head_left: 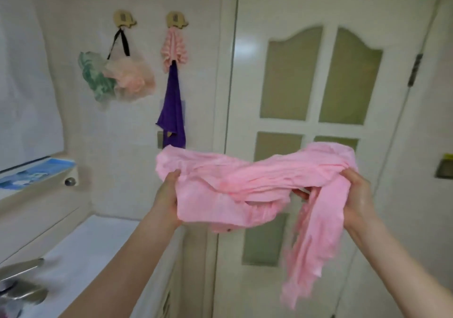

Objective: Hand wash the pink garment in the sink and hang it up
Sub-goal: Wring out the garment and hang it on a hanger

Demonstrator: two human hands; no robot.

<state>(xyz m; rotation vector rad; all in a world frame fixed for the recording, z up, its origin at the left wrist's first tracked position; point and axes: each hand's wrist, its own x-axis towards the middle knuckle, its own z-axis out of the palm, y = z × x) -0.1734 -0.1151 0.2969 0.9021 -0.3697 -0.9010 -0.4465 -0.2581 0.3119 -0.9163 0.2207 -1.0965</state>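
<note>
Door: a white panelled door (328, 4) with frosted panes filled the right half of the view, behind the raised arms.
Wall: a pale wall (73, 11) stood to the left of the door and carried the hanging things.
Countertop: a white countertop (98, 256) ran along the lower left, below the left forearm.
Pink garment: the pink garment (245, 180) was held up in the air in front of the door, well clear of the countertop. It was stretched and bunched between the two hands, with one long crumpled end dangling below the right hand.
Right hand: the right hand (360, 195) gripped the garment's right end, its fingers curled around the gathered cloth and their tips showing underneath.
Left hand: the left hand (166, 192) gripped the left end, its fingers closed into the folds and mostly hidden by them.
Purple cloth: a purple cloth (171, 112) hung straight down the wall, just above the garment's left end.
Bath puffs: a green mesh puff (95, 77) and a peach one (132, 77) hung together from a black strap.
Ribbed cloth: a small pink ribbed cloth (174, 45) hung above the purple cloth.
Faucet: a blurred metal faucet (19, 281) sat at the lower left corner.
Hooks: two wooden hooks (123, 18) were fixed high on the wall.
</note>
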